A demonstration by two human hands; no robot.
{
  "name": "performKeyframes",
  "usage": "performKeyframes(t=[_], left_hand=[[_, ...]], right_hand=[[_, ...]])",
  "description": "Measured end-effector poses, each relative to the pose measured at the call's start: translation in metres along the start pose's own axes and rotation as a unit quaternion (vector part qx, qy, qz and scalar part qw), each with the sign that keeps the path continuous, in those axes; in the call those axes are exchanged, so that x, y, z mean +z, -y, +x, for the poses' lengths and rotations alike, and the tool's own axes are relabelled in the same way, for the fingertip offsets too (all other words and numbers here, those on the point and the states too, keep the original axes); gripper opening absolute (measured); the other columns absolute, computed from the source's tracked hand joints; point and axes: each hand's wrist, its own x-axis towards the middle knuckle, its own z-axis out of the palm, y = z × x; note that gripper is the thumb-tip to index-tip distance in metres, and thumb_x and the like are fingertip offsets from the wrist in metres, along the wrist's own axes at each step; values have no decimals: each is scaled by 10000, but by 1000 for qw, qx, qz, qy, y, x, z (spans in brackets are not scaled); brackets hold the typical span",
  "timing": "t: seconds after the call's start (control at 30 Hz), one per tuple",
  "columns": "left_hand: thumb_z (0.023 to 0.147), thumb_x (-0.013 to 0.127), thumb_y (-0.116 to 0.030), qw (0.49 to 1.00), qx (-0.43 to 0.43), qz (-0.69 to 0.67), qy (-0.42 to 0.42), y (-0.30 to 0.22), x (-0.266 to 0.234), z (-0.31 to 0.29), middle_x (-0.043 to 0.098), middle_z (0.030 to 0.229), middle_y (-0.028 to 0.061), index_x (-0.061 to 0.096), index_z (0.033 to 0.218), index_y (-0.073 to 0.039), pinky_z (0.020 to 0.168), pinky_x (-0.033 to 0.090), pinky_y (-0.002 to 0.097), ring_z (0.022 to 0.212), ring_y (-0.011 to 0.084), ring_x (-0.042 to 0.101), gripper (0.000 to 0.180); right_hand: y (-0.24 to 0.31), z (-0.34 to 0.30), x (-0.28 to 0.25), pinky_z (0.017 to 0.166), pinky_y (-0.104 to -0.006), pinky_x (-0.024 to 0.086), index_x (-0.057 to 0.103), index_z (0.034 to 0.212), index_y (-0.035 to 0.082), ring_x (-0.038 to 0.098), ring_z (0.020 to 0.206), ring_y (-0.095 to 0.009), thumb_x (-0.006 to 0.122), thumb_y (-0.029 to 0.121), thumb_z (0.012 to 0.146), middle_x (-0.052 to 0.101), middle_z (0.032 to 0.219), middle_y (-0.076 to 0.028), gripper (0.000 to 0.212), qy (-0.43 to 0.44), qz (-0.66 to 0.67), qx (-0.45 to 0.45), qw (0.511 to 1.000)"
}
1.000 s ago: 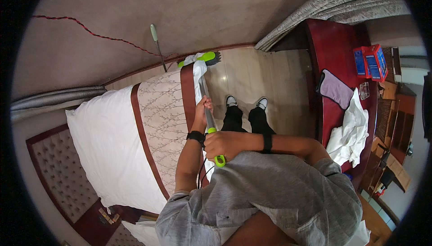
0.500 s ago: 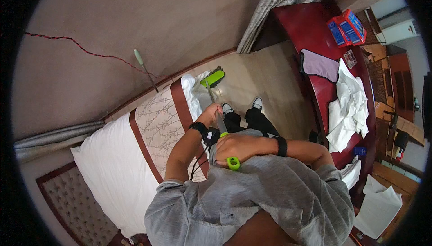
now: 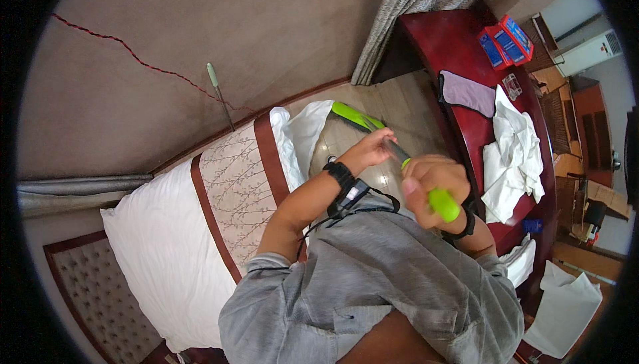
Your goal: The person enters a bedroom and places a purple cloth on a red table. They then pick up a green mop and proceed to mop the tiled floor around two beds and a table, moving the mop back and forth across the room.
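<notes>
I hold a mop with a lime-green head (image 3: 357, 116) and a grey pole. My left hand (image 3: 371, 150) wraps around the pole lower down. Closer to my body, my right hand (image 3: 436, 181) closes around the upper part of the pole, slightly blurred, just below its green end grip (image 3: 444, 205). The mop head rests on the floor (image 3: 393, 101) past the bed's foot, its left end against the hanging corner of the white bed sheet (image 3: 309, 128). The mop head's underside is mostly hidden.
On my left stands a bed with a patterned runner (image 3: 233, 194). A second pole with a pale green grip (image 3: 212, 74) leans at the wall. Rightward, a dark red desk (image 3: 432, 38) bears a grey cloth (image 3: 467, 93), white linen (image 3: 512, 158) and red-blue boxes (image 3: 507, 41).
Both hands have swung the mop to the right, and its green end has risen. The mop head has slid rightward from the bed's foot, and the sheet corner is now spread out toward it.
</notes>
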Motion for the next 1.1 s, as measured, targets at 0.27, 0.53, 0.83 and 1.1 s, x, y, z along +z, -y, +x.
performKeyframes(t=[0.27,0.53,0.83,1.1], left_hand=[[839,581,-48,997,-68,34,-18,105,17,16,594,780,65,531,821,-59,714,518,320,737,191,601,55],[829,614,-92,998,42,39,-41,79,-2,-29,559,756,66,542,825,-55,726,500,337,734,203,563,81],[824,615,-128,958,245,42,-144,-36,-70,-70,556,736,67,539,783,-53,694,515,331,690,201,558,115],[855,531,-74,972,118,-76,-190,-69,-106,-165,544,703,78,521,782,-17,667,521,319,644,207,544,93]], right_hand=[[47,-54,-33,498,-295,462,480,624,54,532,457,-226,662,-28,704,530,559,-82,215,-79,-49,22,995],[25,-69,-13,448,-313,431,456,586,59,499,437,-210,613,-52,682,490,525,-54,215,27,-9,-34,999],[-76,-44,76,434,-357,352,380,549,61,441,448,-280,637,-25,665,422,525,-86,295,106,78,-22,991],[-58,-2,121,433,-375,324,356,547,62,418,458,-280,626,-26,683,384,530,-80,315,215,197,25,956]])
